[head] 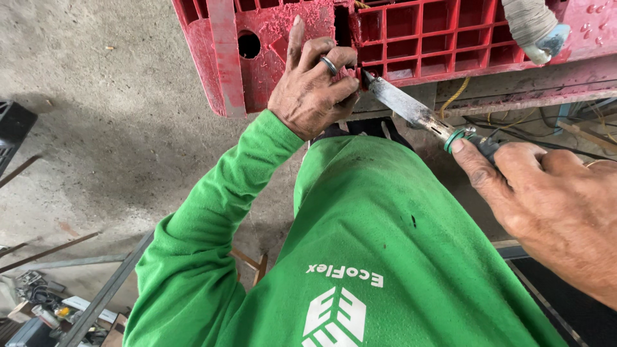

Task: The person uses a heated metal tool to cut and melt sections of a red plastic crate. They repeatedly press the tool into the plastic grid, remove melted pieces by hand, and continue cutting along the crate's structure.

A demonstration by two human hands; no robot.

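Note:
My left hand (313, 87), in a green sleeve and with a ring on one finger, presses against the edge of a worn red plastic crate (411, 35) that lies on a workbench. My right hand (553, 205) grips the dark handle of a tool with a flat, stained metal blade (408, 109). A green ring sits where blade meets handle. The blade tip touches the crate's edge right beside my left fingers. My green shirt fills the lower middle of the view.
A grey wrapped roll (533, 26) lies on the crate at the top right. Cables and yellow wire (459, 93) run under the bench edge. Metal bars (51, 250) and small clutter lie on the concrete floor at the lower left. A black crate (13, 128) stands at the left edge.

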